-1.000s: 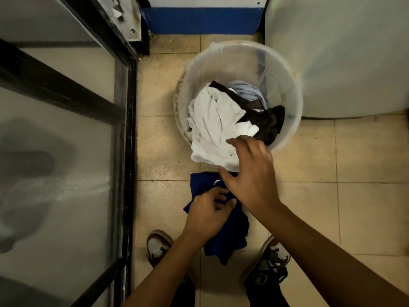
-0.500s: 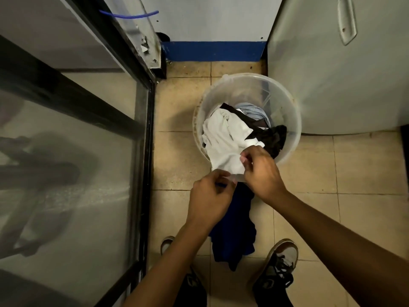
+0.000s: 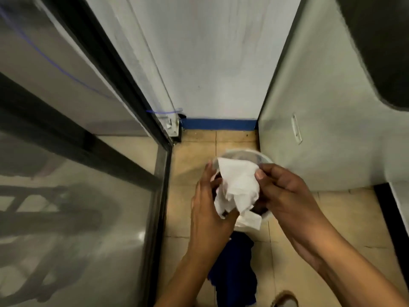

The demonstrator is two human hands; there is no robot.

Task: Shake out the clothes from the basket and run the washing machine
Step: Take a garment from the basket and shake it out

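Note:
A white garment (image 3: 238, 189) hangs crumpled between both hands, lifted above the clear plastic basket (image 3: 262, 157). My left hand (image 3: 208, 209) grips its lower left side. My right hand (image 3: 281, 193) pinches its upper right edge with the thumb on top. The basket stands on the tiled floor behind the hands, mostly hidden by the cloth; dark clothes show inside it. A blue garment (image 3: 235, 271) hangs below my left forearm; what holds it is hidden. The grey washing machine (image 3: 314, 120) stands to the right of the basket.
A glass panel in a black frame (image 3: 159, 173) runs along the left. A white wall with a blue skirting (image 3: 219, 124) closes the far end. My shoe (image 3: 285, 301) is at the bottom edge. Tan floor tiles lie between panel and machine.
Both hands have taken the white garment and lifted it up out of the basket. The view has tilted up, showing more wall and machine.

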